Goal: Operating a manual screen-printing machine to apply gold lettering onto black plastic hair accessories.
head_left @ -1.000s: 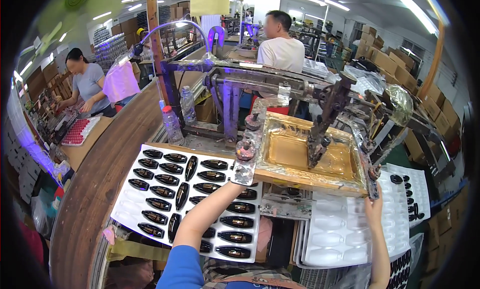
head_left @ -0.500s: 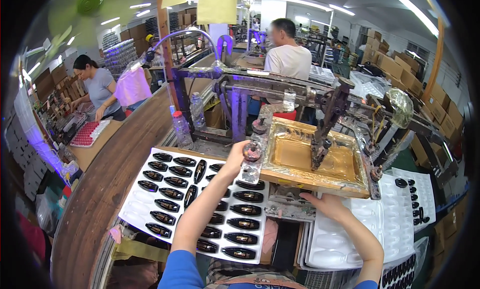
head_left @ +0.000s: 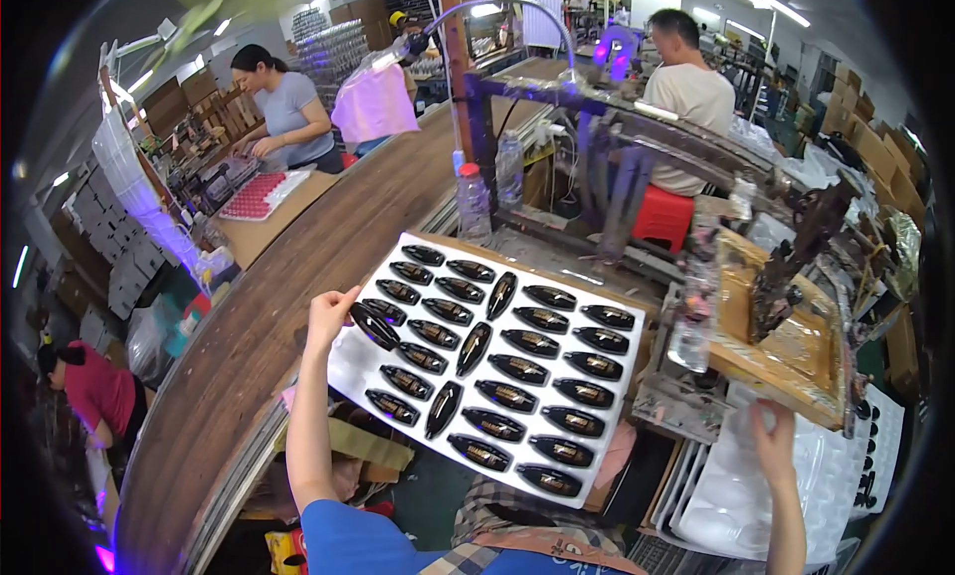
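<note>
Two bare hands were at work, well apart. The left hand [head_left: 331, 311], left of the frame's centre, had its fingers closed on one glossy black oval piece [head_left: 375, 326] at the left edge of a white tray [head_left: 619, 376], thumb and fingertips pinching its upper end. That tray lay tilted across the middle of the frame and carried rows of similar black pieces, with three longer ones down its centre. The right hand [head_left: 771, 431], at lower right, rested with its fingers spread and loosely open on a stack of clear empty blister trays [head_left: 731, 500]; whether it gripped the top one could not be made out. Part of that stack was hidden under the yellow-stained wooden printing frame [head_left: 796, 351] at right. A plastic bottle [head_left: 691, 311] stood against the frame's left edge, blurred.
</note>
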